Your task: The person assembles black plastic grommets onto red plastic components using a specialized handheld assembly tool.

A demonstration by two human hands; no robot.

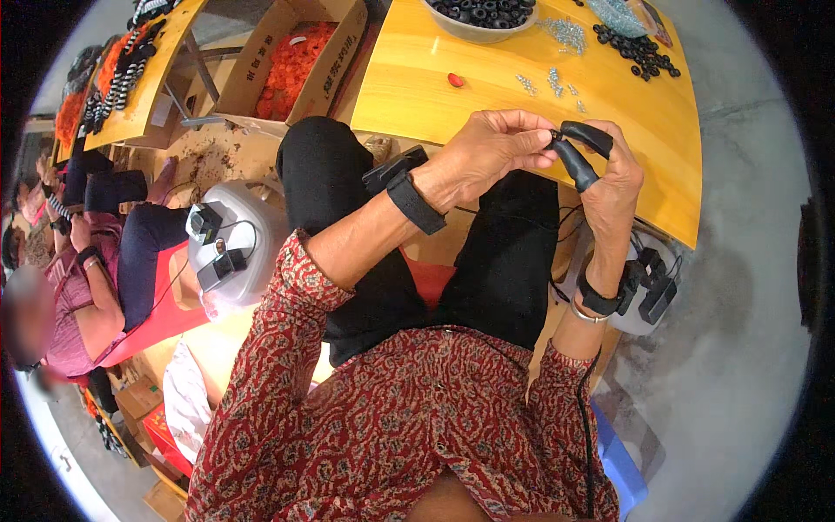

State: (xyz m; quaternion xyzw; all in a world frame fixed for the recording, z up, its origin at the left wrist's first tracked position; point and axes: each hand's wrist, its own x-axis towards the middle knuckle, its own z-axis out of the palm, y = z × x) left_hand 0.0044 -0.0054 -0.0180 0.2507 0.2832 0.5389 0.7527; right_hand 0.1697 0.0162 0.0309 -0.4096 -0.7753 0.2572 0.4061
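Over the near edge of the yellow table (409, 78), my left hand (500, 143) pinches a small black piece (555, 137) between thumb and fingertips. It looks like one of the black ring-shaped parts, but its exact kind is too small to tell. My right hand (616, 174) meets it from the other side, thumb and forefinger closed at the same piece. Black covers (576, 165) wrap that thumb and forefinger. Beyond my hands lie small silvery screw-like parts (555, 83) in loose clusters.
A bowl (470, 30) of black ring-shaped parts stands at the table's far side. More black parts (639, 54) lie by a clear bag (619, 16). A red bit (456, 80) sits left. A cardboard box (239, 96) holds orange pieces. Another person (87, 296) sits at left.
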